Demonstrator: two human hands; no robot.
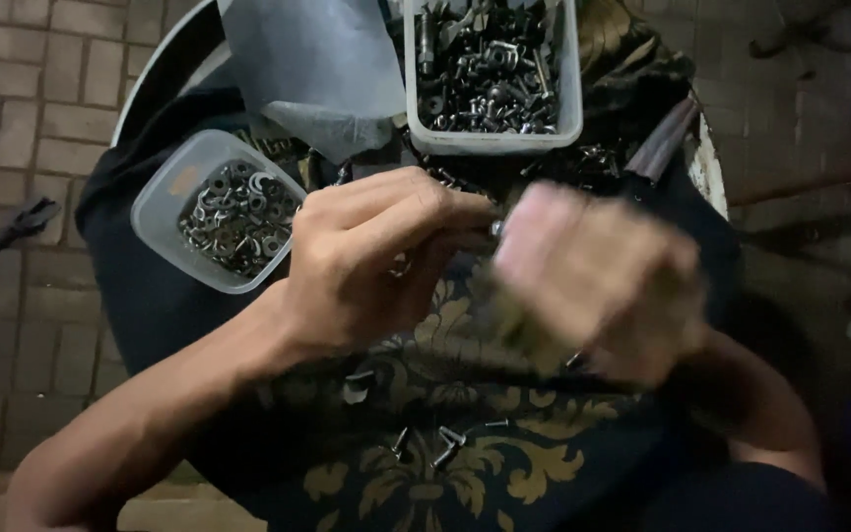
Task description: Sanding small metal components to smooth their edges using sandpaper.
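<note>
Head view: bolt pinched between hands.

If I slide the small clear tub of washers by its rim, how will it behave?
The clear tub looks thin-walled, so its rim may flex. It is about half full of metal washers, so probably heavy for its size. It sits on dark cloth, which may drag or bunch rather than let it glide.

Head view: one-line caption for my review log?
Two hands work a small metal part between tubs of washers and bolts.
</note>
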